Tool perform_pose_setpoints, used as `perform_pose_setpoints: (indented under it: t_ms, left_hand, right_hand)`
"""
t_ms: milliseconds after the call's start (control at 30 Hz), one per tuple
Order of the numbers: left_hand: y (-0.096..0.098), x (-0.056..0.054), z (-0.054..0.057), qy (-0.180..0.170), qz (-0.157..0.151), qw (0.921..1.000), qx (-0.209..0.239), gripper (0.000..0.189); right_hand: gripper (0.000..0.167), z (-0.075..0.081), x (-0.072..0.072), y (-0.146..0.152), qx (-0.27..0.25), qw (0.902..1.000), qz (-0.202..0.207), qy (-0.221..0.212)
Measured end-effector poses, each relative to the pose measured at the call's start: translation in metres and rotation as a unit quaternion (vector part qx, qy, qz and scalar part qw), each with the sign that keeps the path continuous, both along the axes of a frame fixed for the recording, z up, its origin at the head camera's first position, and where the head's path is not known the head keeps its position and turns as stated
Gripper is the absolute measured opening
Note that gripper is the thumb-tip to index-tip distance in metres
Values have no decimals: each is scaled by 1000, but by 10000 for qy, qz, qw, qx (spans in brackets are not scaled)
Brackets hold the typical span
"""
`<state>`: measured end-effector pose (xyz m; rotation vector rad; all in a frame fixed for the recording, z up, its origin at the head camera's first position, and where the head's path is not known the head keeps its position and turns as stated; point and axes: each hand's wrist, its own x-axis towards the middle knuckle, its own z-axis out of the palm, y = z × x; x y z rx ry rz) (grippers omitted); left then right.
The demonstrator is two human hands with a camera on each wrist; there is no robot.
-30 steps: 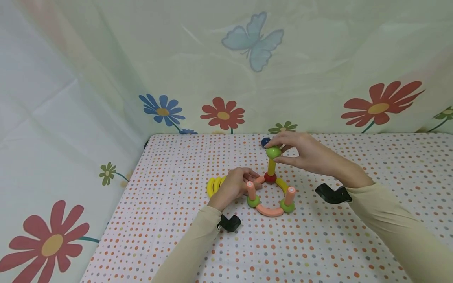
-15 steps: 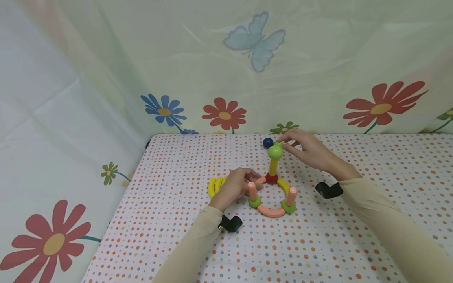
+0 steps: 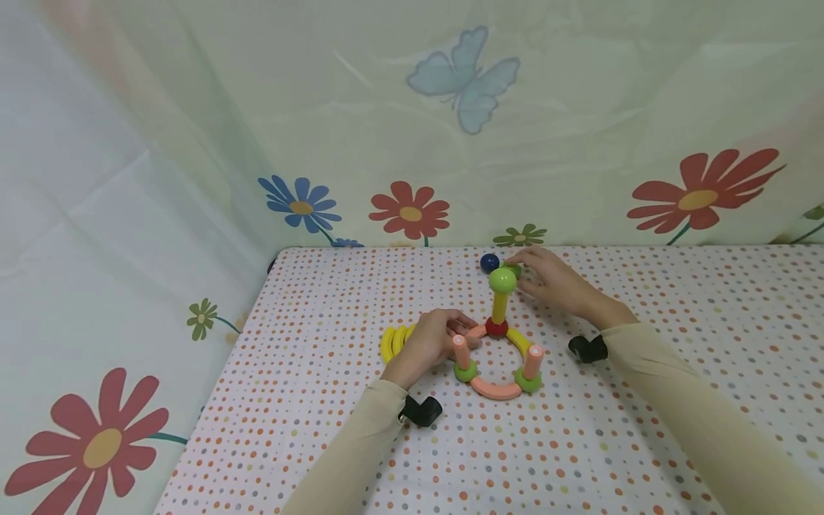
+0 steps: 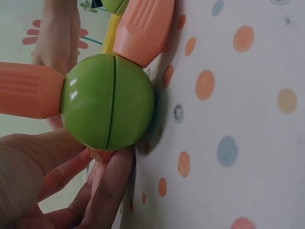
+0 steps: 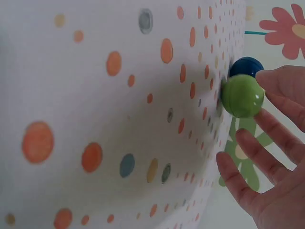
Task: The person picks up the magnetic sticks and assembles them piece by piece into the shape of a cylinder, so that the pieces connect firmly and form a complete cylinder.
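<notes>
In the head view, a toy ring of curved magnetic sticks and balls lies on the table, with two upright salmon sticks (image 3: pixel 532 362) on green balls (image 3: pixel 528 380). At its far side a yellow stick (image 3: pixel 499 309) rises from a red ball (image 3: pixel 497 327) and bears a light-green ball (image 3: pixel 503 280). My left hand (image 3: pixel 433 342) pinches the ring's salmon curved stick (image 4: pixel 98 155) beside a green ball (image 4: pixel 108 101); its fingers partly hide it. Behind the tower, my right hand (image 3: pixel 553 282) holds a loose green ball (image 5: pixel 242 96) at the tabletop between thumb and finger.
A dark blue ball (image 3: pixel 490 263) lies just left of the loose green ball. Several yellow curved sticks (image 3: pixel 394 343) lie beside the left hand, partly hidden by it. The dotted tablecloth (image 3: pixel 322 400) meets a flowered curtain (image 3: pixel 566 107) at the back.
My right hand has let go of the light-green ball, which stays on the yellow stick, and has moved back to the loose green ball. That ball has shifted slightly right. The left hand keeps its place.
</notes>
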<state>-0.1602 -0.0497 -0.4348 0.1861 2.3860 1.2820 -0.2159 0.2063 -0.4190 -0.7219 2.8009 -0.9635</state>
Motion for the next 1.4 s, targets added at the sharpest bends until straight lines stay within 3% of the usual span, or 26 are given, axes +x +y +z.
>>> perform_pose_setpoints:
  t_ms: [200,600,767,1033,1200,1400]
  left_hand:
    - [-1,1,2,97,-62,9999,-44,31]
    - [2,1,3,-35,45,10000,24,29]
    - [1,2,4,104,-59,9999,-44,31]
    - [-1,2,4,258,-133,9995,-107,32]
    - [-1,2,3,270,-140,9995,-111,32]
    - [-1,3,2,320,-175,9993,-93,31]
  right_hand:
    - [32,1,10,-4,85,9993,224,273]
    - [24,2,34,2,147,9993,343,64]
    - [30,21,51,16,-257,9994,201,146]
    - [37,64,78,30,-499,9954,217,793]
    - [47,91,92,27,-256,9882,694,1340]
    - [51,110,108,8,-307,9689,1837,1630]
